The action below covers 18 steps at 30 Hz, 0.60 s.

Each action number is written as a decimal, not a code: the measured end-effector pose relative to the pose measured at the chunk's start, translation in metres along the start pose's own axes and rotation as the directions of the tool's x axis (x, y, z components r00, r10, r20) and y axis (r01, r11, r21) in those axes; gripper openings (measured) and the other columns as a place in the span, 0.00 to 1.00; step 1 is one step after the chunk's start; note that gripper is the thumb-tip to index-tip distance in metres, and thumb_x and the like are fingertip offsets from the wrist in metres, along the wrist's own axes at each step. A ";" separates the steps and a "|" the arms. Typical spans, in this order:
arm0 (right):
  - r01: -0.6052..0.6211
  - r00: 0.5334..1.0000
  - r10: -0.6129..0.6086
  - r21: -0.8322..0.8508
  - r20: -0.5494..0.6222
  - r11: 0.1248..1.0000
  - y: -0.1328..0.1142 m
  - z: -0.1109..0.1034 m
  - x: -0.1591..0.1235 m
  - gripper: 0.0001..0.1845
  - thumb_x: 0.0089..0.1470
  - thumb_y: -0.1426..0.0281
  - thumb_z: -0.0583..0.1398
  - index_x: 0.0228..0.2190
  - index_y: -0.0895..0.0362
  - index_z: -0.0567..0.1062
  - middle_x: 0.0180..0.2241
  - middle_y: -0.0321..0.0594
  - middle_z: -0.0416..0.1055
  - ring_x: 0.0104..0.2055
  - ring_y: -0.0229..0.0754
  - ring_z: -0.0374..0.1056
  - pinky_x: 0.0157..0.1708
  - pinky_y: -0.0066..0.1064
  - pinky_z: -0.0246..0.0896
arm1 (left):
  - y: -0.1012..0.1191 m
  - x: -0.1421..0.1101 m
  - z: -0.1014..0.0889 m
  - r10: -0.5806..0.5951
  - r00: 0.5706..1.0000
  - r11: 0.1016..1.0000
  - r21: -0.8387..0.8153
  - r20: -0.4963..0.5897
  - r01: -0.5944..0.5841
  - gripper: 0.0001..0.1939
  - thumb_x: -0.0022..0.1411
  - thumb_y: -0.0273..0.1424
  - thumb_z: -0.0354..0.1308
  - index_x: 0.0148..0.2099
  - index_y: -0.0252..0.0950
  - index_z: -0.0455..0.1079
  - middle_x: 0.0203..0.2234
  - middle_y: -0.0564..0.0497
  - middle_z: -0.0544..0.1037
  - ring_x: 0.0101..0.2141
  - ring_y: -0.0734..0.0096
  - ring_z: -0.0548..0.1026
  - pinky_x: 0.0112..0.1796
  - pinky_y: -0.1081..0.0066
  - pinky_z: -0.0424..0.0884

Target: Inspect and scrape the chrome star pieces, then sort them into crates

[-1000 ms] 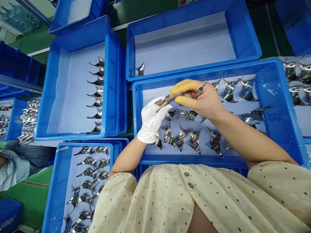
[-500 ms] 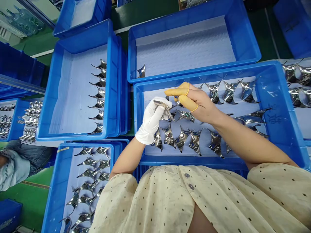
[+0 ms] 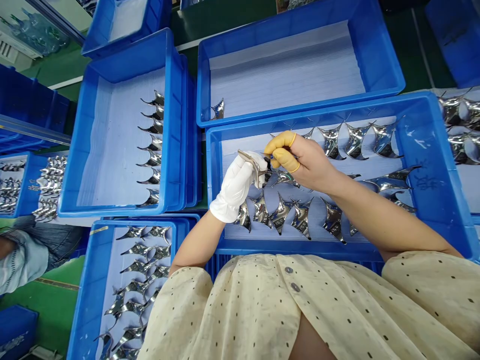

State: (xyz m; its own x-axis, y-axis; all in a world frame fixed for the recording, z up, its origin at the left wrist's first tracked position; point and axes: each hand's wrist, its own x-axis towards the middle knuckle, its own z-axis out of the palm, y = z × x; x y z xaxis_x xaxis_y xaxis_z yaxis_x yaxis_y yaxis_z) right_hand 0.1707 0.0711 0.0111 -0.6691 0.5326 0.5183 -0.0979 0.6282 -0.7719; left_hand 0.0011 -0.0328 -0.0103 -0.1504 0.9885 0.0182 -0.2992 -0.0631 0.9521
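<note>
My left hand [image 3: 235,182], in a white glove, is closed around a shiny curved metal piece [image 3: 252,161], whose thin edge faces up. My right hand [image 3: 290,155] wears yellow finger covers on thumb and fingers. Its fingertips are pinched together close to the right side of the held piece; something small and dark shows at them, too small to name. Both hands are above a blue bin [image 3: 435,150], where several similar pointed, mirror-like metal pieces [image 3: 301,218] lie in rows on white lining. My hands hide part of the middle row.
Beyond, a blue bin [image 3: 300,112] holds one metal piece [image 3: 218,109] in its near left corner. Left of it, another blue bin [image 3: 71,150] has a column of pieces [image 3: 152,159]. A lower-left bin [image 3: 84,280] carries several more. A seated person's leg [image 3: 56,245] shows at far left.
My right hand's extended fingers have curled into a pinch and shifted slightly right. The metal piece in my left hand has turned, its edge now more upright.
</note>
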 end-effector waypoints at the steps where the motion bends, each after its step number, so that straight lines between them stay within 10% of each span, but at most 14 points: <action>1: 0.003 1.000 -0.003 -0.005 0.003 1.000 0.000 0.000 0.000 0.18 0.78 0.55 0.55 0.41 0.55 0.73 0.31 0.35 0.74 0.30 0.35 0.69 0.32 0.29 0.61 | -0.001 -0.001 0.000 -0.007 1.000 1.000 0.001 -0.002 0.007 0.30 0.64 0.62 0.67 0.41 0.39 0.74 0.32 0.51 0.78 0.22 0.77 0.71 0.23 0.71 0.71; 18: 0.172 0.985 -0.174 -0.085 -0.020 0.982 0.005 0.009 0.000 0.20 0.74 0.53 0.61 0.35 0.54 0.72 0.31 0.37 0.72 0.32 0.38 0.63 0.33 0.32 0.59 | -0.001 -0.006 0.007 -0.101 0.994 0.985 -0.138 0.048 0.107 0.28 0.64 0.62 0.67 0.42 0.41 0.71 0.24 0.56 0.72 0.19 0.76 0.69 0.23 0.71 0.68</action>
State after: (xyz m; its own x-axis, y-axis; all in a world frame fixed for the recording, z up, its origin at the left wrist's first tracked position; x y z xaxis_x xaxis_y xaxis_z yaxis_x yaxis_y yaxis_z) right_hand 0.1634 0.0688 0.0039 -0.6267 0.4267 0.6521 -0.1485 0.7561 -0.6374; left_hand 0.0090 -0.0378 -0.0092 -0.0734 0.9953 -0.0637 -0.4408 0.0249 0.8973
